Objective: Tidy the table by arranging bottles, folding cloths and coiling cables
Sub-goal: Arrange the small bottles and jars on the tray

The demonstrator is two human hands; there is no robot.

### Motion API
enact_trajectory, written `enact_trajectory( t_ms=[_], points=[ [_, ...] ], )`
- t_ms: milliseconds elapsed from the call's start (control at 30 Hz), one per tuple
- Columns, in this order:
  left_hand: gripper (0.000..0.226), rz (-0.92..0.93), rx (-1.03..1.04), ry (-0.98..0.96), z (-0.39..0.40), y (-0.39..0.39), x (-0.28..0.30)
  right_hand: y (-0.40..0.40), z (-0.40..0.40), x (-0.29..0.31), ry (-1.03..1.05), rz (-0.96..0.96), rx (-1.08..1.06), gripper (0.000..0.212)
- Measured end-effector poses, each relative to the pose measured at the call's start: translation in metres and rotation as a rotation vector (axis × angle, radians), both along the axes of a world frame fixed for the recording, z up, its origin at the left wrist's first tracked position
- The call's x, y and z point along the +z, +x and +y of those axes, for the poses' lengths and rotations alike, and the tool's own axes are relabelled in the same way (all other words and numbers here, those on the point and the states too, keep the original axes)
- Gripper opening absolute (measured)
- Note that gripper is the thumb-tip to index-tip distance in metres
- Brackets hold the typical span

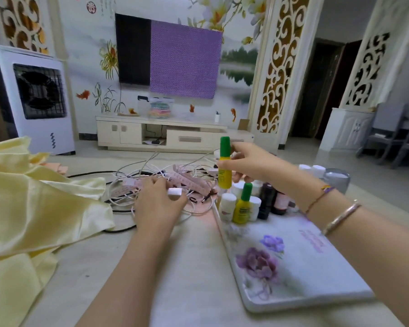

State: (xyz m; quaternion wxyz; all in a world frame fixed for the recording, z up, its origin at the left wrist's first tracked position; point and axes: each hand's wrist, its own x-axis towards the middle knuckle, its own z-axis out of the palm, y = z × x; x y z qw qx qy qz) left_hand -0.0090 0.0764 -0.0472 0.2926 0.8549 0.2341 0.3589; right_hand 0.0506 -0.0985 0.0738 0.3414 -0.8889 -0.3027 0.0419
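Observation:
My right hand holds a yellow bottle with a green cap upright in the air, above a cluster of bottles standing at the far end of a white flowered tray. That cluster includes a second yellow bottle with a green cap, white bottles and dark bottles. My left hand rests on a tangle of white, pink and black cables and grips a small white plug. A pale yellow satin cloth lies crumpled at the left of the table.
More white-capped bottles and a grey container stand behind the tray at the right. A black cable runs out from under the cloth. Beyond the table stand a TV cabinet and a white air cooler.

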Motion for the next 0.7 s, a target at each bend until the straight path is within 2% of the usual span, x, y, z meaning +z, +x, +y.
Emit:
enact_trajectory(
  t_ms=[133,333,700],
  points=[
    [0.033,0.068,-0.047,-0.01,-0.008,0.005,-0.006,-0.001,-0.064,-0.008,0.084,0.038,-0.077,0.023],
    [0.031,0.079,-0.2,-0.107,-0.013,0.009,-0.014,0.017,-0.123,-0.042,0.055,0.017,-0.208,0.018],
    [0.044,0.284,-0.142,0.119,-0.024,0.01,-0.025,0.048,-0.124,-0.083,-0.055,-0.12,-0.322,0.013]
  ],
)
